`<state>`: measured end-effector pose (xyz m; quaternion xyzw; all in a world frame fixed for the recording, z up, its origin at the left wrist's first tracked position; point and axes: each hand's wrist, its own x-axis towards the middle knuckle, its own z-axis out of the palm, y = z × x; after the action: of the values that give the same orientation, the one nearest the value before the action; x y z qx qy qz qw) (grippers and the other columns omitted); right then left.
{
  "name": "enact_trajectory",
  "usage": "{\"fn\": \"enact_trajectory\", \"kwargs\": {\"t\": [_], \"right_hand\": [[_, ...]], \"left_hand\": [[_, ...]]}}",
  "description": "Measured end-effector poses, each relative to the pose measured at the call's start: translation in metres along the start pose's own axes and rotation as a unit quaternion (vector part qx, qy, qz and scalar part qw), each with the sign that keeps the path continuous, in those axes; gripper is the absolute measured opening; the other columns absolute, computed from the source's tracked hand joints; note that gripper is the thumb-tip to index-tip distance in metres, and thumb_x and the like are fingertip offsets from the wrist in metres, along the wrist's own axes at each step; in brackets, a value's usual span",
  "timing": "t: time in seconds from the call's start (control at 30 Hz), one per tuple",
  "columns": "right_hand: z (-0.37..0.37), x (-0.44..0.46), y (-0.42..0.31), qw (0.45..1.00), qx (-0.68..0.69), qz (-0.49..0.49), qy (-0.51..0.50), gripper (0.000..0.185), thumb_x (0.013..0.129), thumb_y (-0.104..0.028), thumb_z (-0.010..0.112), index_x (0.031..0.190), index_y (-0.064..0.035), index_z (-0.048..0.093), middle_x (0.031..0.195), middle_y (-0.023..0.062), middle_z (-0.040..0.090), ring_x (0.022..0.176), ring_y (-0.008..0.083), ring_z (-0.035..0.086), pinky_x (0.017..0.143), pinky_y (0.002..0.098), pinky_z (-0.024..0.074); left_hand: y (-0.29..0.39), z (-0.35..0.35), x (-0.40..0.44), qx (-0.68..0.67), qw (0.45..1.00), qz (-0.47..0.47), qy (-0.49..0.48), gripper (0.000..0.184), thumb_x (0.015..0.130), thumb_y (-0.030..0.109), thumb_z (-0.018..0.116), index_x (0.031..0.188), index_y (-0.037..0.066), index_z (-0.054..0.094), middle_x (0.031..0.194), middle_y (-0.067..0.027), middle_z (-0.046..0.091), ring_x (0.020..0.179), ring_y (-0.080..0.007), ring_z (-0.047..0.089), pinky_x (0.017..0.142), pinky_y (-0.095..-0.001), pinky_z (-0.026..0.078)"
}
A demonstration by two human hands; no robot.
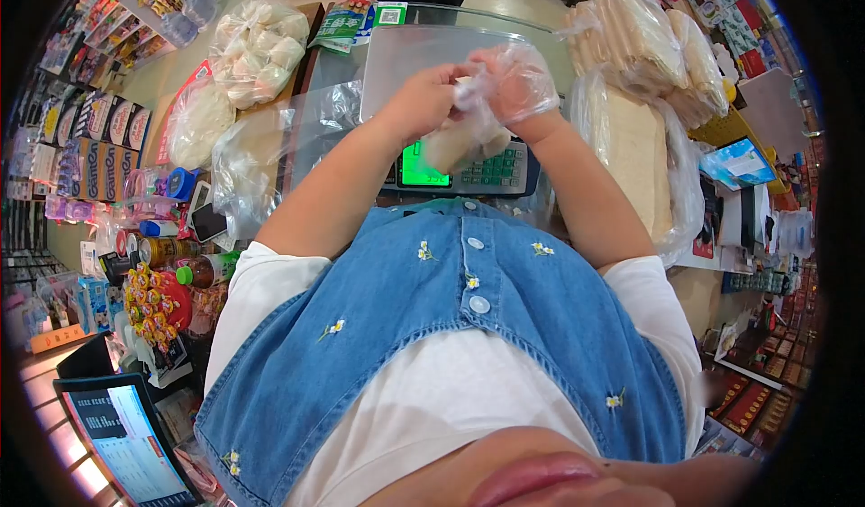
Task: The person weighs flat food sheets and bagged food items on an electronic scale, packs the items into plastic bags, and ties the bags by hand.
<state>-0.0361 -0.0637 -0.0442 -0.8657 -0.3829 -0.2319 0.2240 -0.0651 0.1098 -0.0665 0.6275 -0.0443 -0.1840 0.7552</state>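
A small clear plastic bag point(461, 143) with something pale inside hangs in front of the scale. My left hand point(427, 100) pinches the gathered top of this bag. Clear plastic covers my right hand point(521, 84), whose fingers are closed at the bag's neck, touching my left fingertips. Beneath both hands stands a digital scale with a silver weighing plate point(383, 70). Its green display point(425, 167) is lit, and the bag partly hides the keypad point(494, 176).
At the left are a bag of round white buns point(259, 49), a bag of a pale food point(200, 122) and loose clear bags point(257, 169). Stacked pale sheets point(631, 151) in plastic lie at the right, below more bagged sheets point(626, 43). A monitor point(126, 439) stands lower left.
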Motion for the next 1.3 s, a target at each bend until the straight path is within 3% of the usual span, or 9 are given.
{"fn": "enact_trajectory", "kwargs": {"t": [0.07, 0.47, 0.57, 0.63, 0.83, 1.0, 1.07, 1.2, 1.3], "right_hand": [[0.003, 0.003, 0.002, 0.996, 0.006, -0.001, 0.086, 0.009, 0.078, -0.015, 0.059, 0.084, -0.0093, 0.063, 0.084, 0.0151, 0.062, 0.084, 0.0351, 0.059, 0.073, 0.0458, 0.0460], [-0.009, -0.017, 0.022, 0.996, -0.017, 0.043, -0.082, 0.011, 0.082, -0.018, 0.056, 0.081, -0.0091, 0.062, 0.081, 0.0172, 0.062, 0.078, 0.0367, 0.058, 0.069, 0.0456, 0.0458], [-0.017, -0.008, 0.026, 0.990, -0.009, 0.107, -0.092, 0.013, 0.084, -0.019, 0.055, 0.083, -0.0096, 0.064, 0.083, 0.0172, 0.063, 0.081, 0.0358, 0.060, 0.073, 0.0442, 0.0468], [-0.031, 0.010, 0.021, 0.989, 0.065, 0.120, 0.048, 0.017, 0.087, -0.022, 0.055, 0.088, -0.0092, 0.066, 0.086, 0.0164, 0.064, 0.082, 0.0334, 0.061, 0.075, 0.0416, 0.0475], [-0.026, 0.005, 0.037, 0.946, 0.110, 0.304, -0.024, 0.032, 0.084, -0.028, 0.061, 0.102, -0.0019, 0.063, 0.086, 0.0148, 0.066, 0.080, 0.0271, 0.062, 0.075, 0.0352, 0.0479], [-0.001, -0.110, 0.053, 0.869, 0.222, 0.442, 0.000, 0.032, 0.084, -0.018, 0.065, 0.110, 0.0000, 0.060, 0.078, 0.0062, 0.063, 0.073, 0.0142, 0.060, 0.069, 0.0292, 0.0494], [-0.002, -0.162, 0.037, 0.789, 0.279, 0.547, 0.014, 0.024, 0.088, -0.016, 0.062, 0.106, -0.0006, 0.061, 0.077, 0.0038, 0.062, 0.068, 0.0117, 0.058, 0.066, 0.0270, 0.0492], [0.004, -0.238, -0.014, 0.616, 0.330, 0.713, 0.052, 0.016, 0.091, -0.014, 0.061, 0.100, -0.0011, 0.061, 0.076, 0.0024, 0.061, 0.065, 0.0095, 0.057, 0.062, 0.0237, 0.0476], [0.000, -0.258, -0.042, 0.572, 0.306, 0.760, -0.033, 0.019, 0.090, -0.020, 0.064, 0.098, -0.0028, 0.062, 0.078, 0.0027, 0.063, 0.066, 0.0099, 0.058, 0.063, 0.0244, 0.0482]], "left_hand": [[0.004, -0.002, -0.001, 0.002, 1.000, -0.010, -0.003, 0.028, 0.094, 0.014, 0.052, 0.118, 0.004, 0.059, 0.093, -0.0042, 0.063, 0.083, -0.0115, 0.060, 0.074, -0.0259, 0.050], [-0.016, -0.012, 0.025, 0.089, 0.993, -0.019, 0.071, 0.011, 0.090, 0.013, 0.053, 0.092, 0.004, 0.058, 0.085, -0.0060, 0.063, 0.073, -0.0144, 0.061, 0.068, -0.0277, 0.050], [0.016, -0.006, 0.028, -0.060, 0.991, -0.058, 0.100, 0.010, 0.090, 0.012, 0.052, 0.095, 0.004, 0.056, 0.088, -0.0061, 0.063, 0.075, -0.0153, 0.061, 0.068, -0.0278, 0.051], [0.031, -0.006, 0.041, -0.118, 0.990, 0.015, 0.078, 0.011, 0.091, 0.013, 0.053, 0.099, 0.005, 0.054, 0.093, -0.0068, 0.063, 0.079, -0.0164, 0.063, 0.071, -0.0289, 0.052], [0.021, -0.032, 0.066, 0.067, 0.989, 0.126, 0.046, 0.022, 0.088, 0.015, 0.060, 0.107, 0.004, 0.056, 0.096, -0.0086, 0.065, 0.087, -0.0169, 0.064, 0.077, -0.0310, 0.052], [-0.010, -0.148, 0.082, 0.297, 0.879, 0.135, 0.347, 0.031, 0.082, 0.026, 0.062, 0.092, -0.003, 0.062, 0.088, -0.0127, 0.066, 0.081, -0.0244, 0.064, 0.077, -0.0353, 0.051], [-0.060, -0.230, 0.114, 0.145, 0.895, 0.013, 0.421, 0.030, 0.082, 0.027, 0.062, 0.089, -0.002, 0.062, 0.081, -0.0120, 0.065, 0.078, -0.0226, 0.062, 0.067, -0.0344, 0.051], [-0.096, -0.292, 0.128, -0.051, 0.883, -0.196, 0.423, 0.039, 0.087, 0.040, 0.062, 0.099, 0.003, 0.058, 0.075, -0.0115, 0.060, 0.066, -0.0204, 0.059, 0.049, -0.0327, 0.047], [-0.113, -0.325, 0.155, -0.127, 0.921, -0.165, 0.328, 0.041, 0.090, 0.045, 0.059, 0.103, 0.006, 0.057, 0.075, -0.0096, 0.061, 0.062, -0.0213, 0.059, 0.052, -0.0332, 0.048]]}}
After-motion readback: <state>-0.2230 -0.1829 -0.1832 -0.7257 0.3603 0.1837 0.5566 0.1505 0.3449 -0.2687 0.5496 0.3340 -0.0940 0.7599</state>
